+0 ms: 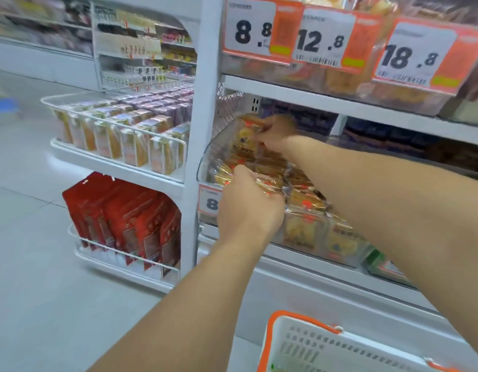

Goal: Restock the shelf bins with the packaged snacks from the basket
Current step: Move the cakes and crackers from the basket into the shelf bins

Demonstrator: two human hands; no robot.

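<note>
Left hand (248, 208): I am reaching it into the clear shelf bin (205, 162) at the centre, fingers curled and closed on a yellow-and-orange snack packet (267, 183) at the bin's front edge.
Right hand (276, 132): I am holding it at 12 o'clock from my left hand, deeper in the same bin, fingers pinched together on the top of an upright packet (246, 138).
Packaged snacks (305, 200): they are lying heaped in the bin, spreading toward 4 o'clock under my right forearm, which is hiding part of the row.
Basket (299, 345): white with an orange rim, it is sitting at 6 o'clock, well below the bin; I cannot tell what is inside.
Price tags (323, 38): 8.8, 12.8 and 18.8 are hanging at 12 to 1 o'clock on the shelf above.
Small tag (209, 202): my left hand is covering it partly.
Red pouches (125, 218): they are standing at 8 o'clock in a wire rack.
Boxed goods (119, 132): they are lining the end rack at 10 o'clock.
</note>
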